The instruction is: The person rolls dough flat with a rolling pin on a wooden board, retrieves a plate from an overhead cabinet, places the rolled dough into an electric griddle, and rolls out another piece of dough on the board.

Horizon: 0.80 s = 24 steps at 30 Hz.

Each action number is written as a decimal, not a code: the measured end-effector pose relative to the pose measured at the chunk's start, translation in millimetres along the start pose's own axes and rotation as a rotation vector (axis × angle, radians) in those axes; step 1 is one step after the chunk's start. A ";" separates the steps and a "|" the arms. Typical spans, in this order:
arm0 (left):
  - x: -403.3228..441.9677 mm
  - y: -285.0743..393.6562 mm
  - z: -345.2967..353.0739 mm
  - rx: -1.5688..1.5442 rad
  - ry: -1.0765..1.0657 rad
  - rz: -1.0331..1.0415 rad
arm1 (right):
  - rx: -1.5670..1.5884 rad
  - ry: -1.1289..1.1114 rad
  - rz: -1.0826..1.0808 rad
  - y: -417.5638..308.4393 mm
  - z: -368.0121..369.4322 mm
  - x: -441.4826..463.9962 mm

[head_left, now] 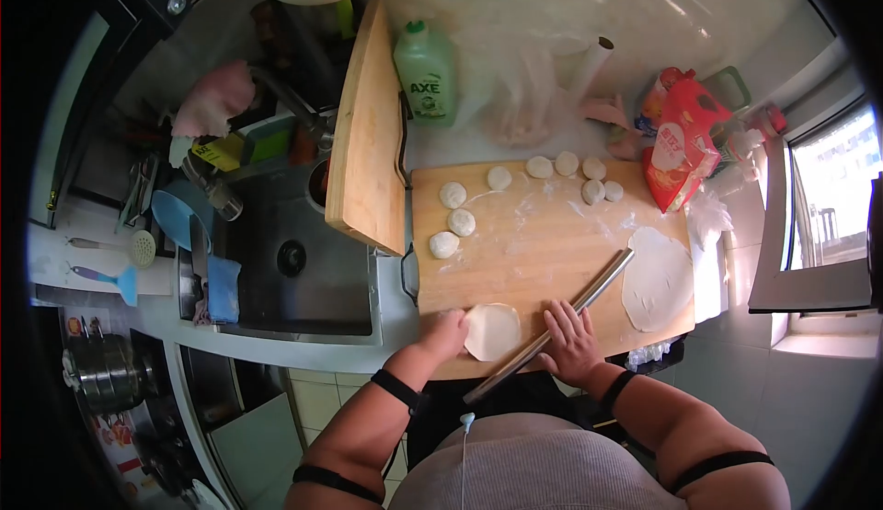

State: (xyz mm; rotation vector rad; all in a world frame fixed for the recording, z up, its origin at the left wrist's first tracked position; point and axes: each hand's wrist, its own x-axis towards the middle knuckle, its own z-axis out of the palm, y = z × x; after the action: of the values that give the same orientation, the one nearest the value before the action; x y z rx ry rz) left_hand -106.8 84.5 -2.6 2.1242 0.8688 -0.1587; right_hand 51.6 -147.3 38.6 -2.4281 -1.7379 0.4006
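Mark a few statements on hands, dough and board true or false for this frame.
1. The right hand lies on the metal rolling pin. True.
2. The left hand is well away from any dough. False: the left hand is at the left edge of the small dough round.
3. The large dough sheet is at the board's sink end. False: the large dough sheet is at the right end of the board.
4. Several dough pieces lie toward the board's far edge. True.
5. The AXE bottle lies flat. False: the AXE bottle stands upright.

Bright glare from window, blackened corners.
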 end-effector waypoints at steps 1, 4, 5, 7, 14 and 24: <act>-4.1 2.1 -1.7 -0.033 -0.159 -0.041 | 0.002 -0.003 -0.001 -3.0 -1.0 7.3; -4.9 15.3 0.6 0.065 -0.162 0.068 | 0.025 0.102 0.006 -16.4 -1.3 66.7; 2.0 24.8 -1.9 0.065 -0.107 0.083 | 0.017 0.152 -0.011 -19.5 0.1 91.3; 17.5 32.3 3.0 0.114 0.059 0.126 | 0.095 0.192 0.024 -29.0 -3.0 136.0; 38.1 17.8 -4.7 0.206 0.007 0.087 | 0.088 0.283 0.015 -27.3 3.7 160.4; -25.2 3.2 -0.4 -0.724 0.062 -0.415 | 0.002 -0.032 -0.018 2.3 -1.7 -5.0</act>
State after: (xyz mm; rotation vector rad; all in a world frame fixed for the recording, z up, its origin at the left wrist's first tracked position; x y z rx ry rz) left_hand -123.9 70.1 9.6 1.2719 1.1815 0.0159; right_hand 52.7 -152.6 40.4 -2.4158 -1.7696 0.4422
